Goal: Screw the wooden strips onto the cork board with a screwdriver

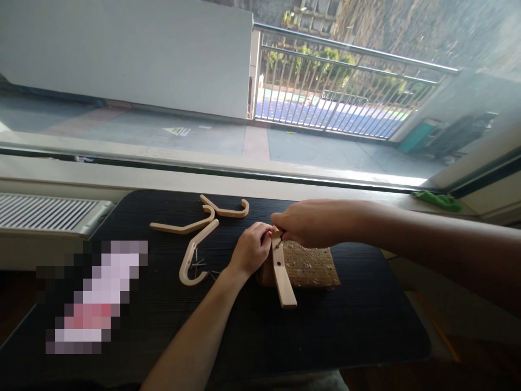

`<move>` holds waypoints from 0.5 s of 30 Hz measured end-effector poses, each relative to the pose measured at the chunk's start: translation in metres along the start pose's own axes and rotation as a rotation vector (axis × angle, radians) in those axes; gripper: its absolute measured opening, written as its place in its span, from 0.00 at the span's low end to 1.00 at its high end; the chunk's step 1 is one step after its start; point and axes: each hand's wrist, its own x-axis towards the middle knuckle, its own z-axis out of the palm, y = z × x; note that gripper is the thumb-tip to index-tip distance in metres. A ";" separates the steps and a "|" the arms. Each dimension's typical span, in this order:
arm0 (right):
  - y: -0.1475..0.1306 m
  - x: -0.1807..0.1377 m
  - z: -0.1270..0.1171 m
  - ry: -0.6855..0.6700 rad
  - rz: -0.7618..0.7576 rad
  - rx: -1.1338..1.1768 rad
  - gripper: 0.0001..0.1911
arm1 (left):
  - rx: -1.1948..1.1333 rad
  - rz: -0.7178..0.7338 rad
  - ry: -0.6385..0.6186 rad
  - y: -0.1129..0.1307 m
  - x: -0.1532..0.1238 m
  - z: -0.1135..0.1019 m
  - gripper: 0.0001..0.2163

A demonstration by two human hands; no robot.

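Note:
My left hand (pixel 250 250) is curled around the upper end of a light wooden hook piece (pixel 282 277) that lies over a woven cork-coloured pad (pixel 309 266) on the black table (pixel 350 326). My right hand (pixel 309 222) reaches in from the right, fingers pinched at the same upper end of the piece; what the fingertips hold is too small to make out. Three more wooden hooks lie to the left: one (pixel 193 255), one (pixel 183 226) and one (pixel 228 209). A few small dark screws (pixel 199 263) lie beside them.
A blurred pink and white object (pixel 95 296) sits on the table's left part. A white radiator grille (pixel 44 212) is at the left. A window sill runs along the back, with a green cloth (pixel 439 200) at its right.

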 end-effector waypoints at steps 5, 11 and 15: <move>-0.007 0.003 -0.001 -0.026 0.054 -0.027 0.17 | 0.002 -0.004 -0.005 0.001 0.000 -0.001 0.08; -0.018 0.007 -0.006 -0.161 0.128 -0.127 0.08 | 0.011 -0.002 -0.003 0.001 0.000 -0.001 0.08; -0.021 0.009 -0.009 -0.225 0.124 -0.208 0.06 | 0.040 0.011 0.000 0.001 0.000 -0.001 0.09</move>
